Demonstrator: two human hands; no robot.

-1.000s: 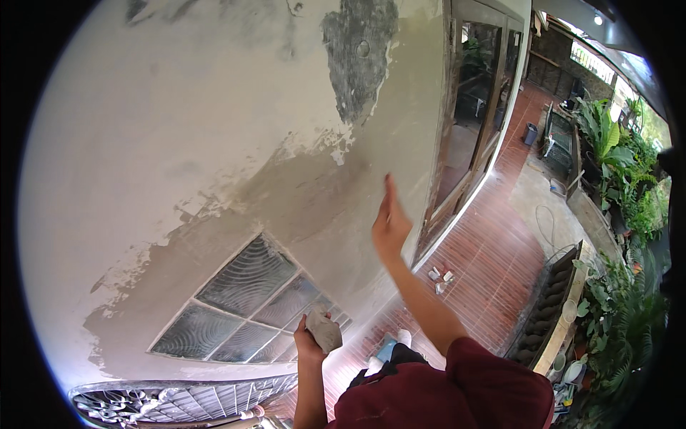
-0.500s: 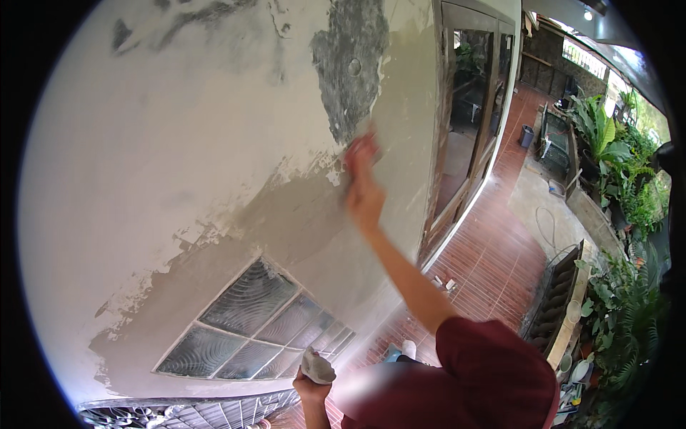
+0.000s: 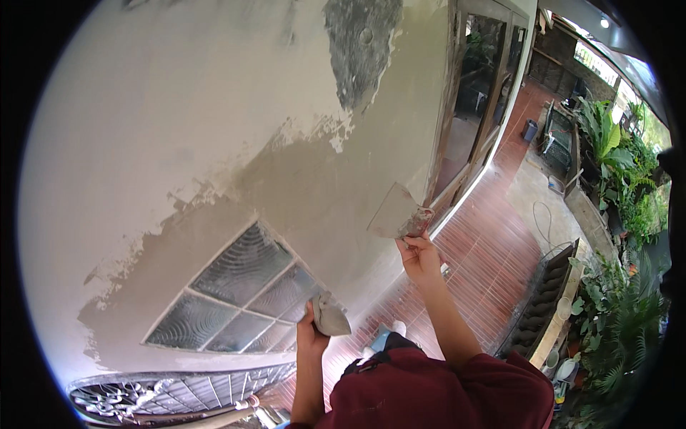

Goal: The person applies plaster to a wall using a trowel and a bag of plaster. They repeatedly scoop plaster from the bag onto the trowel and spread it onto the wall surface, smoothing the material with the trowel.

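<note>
My right hand (image 3: 421, 259) grips a putty knife (image 3: 394, 213) by its reddish, smeared handle, its wide blade pointing up and left in front of the wall. My left hand (image 3: 310, 334) is lower and closer, its fingers closed round a lump of grey putty (image 3: 331, 319); whether a tool lies under the putty I cannot tell. Fresh grey-beige filler (image 3: 300, 182) coats the wall around the glass-block window (image 3: 243, 275) and up beside the door. A dark bare patch (image 3: 361, 46) shows above, bordered by ragged filler edges.
A framed glass door (image 3: 479, 86) stands right of the wall. Red tiles (image 3: 475, 261) cover the floor, with a dark bin (image 3: 529, 130) farther off. Green plants (image 3: 611, 150) and a low baluster railing (image 3: 547, 304) run along the right. A metal grille (image 3: 193, 393) lies at lower left.
My right hand has come down and right, away from the wall just below the dark patch, and the knife's blade now shows plainly. My left hand has risen slightly with the putty.
</note>
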